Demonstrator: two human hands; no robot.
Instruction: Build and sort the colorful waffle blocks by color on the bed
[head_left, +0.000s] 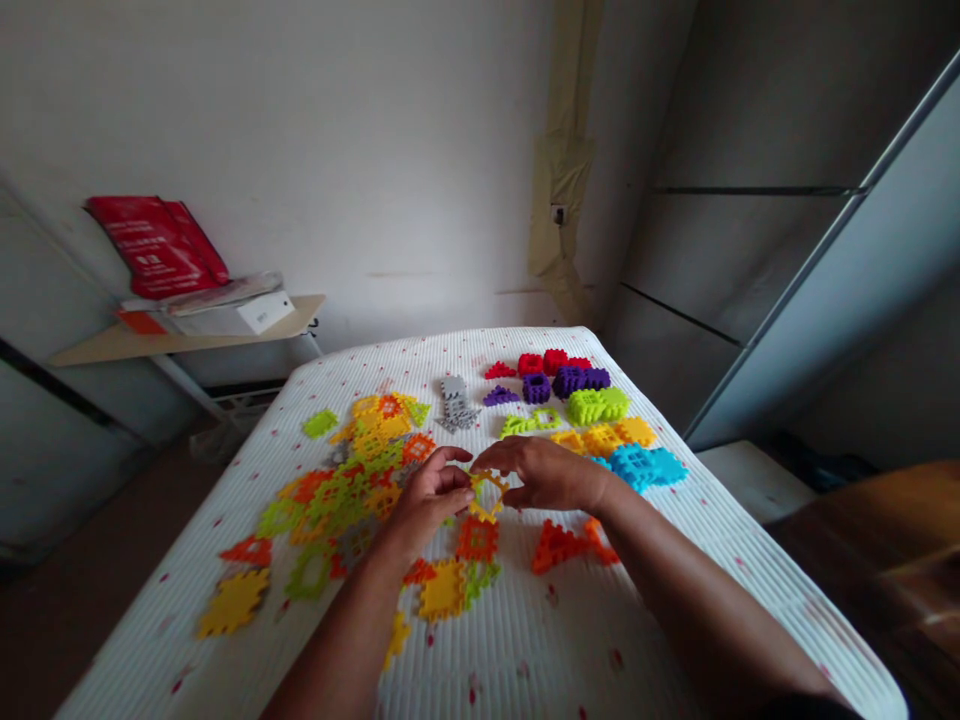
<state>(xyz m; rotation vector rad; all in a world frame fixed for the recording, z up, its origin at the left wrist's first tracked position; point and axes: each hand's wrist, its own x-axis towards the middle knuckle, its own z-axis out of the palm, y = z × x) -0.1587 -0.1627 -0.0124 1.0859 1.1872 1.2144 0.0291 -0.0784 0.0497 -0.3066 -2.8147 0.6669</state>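
Between my left hand (427, 497) and my right hand (547, 472), the fingertips of both grip a small yellow waffle-style plastic block (487, 490). A loose heap of yellow, orange and green blocks (352, 490) lies left of my left hand. Orange pieces (562, 546) sit below my right hand, and an orange square block (477, 539) lies just under the held one. Farther off, blocks stand grouped by colour: grey (454, 400), red (544, 362), purple (571, 380), lime green (598, 405), yellow (604, 437) and blue (637, 465).
All the blocks lie on a white ribbed mattress (525, 640) with red specks. Beyond its far left corner stands a wooden shelf (187, 335) holding a red bag (157, 247). A grey wardrobe (787, 250) rises on the right, and brown wooden furniture (877, 560) lies at lower right.
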